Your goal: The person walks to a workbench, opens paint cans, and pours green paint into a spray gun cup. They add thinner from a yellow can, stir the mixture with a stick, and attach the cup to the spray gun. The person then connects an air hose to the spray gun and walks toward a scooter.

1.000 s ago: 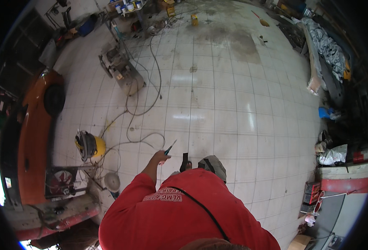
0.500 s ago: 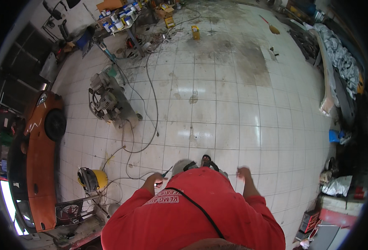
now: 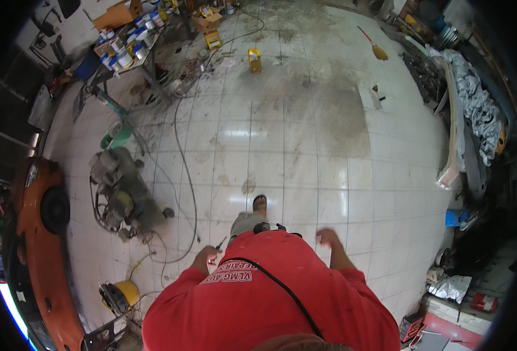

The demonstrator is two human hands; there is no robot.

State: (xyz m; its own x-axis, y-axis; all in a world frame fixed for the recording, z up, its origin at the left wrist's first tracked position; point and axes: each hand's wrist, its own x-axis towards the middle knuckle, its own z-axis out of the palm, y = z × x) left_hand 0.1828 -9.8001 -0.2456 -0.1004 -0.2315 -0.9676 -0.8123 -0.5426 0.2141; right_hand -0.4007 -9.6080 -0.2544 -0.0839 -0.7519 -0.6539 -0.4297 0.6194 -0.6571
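Head view: we hold a thin tool [image 3: 220, 245] in our left hand [image 3: 208, 256].
Our left fingers are curled around it, beside our red shirt [image 3: 293, 286], above the tile floor [image 3: 364, 196]. We can't tell how open our right hand [image 3: 329, 238] is. Ahead on our left, a gray machine [image 3: 131, 196] and a long hose [image 3: 194, 202] block some floor.

slim tool [image 3: 220, 244]: too small to identify | red shirt [image 3: 241, 313]: cut off below

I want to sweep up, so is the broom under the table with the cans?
No, the broom lies on open floor at upper right, well away from the table.
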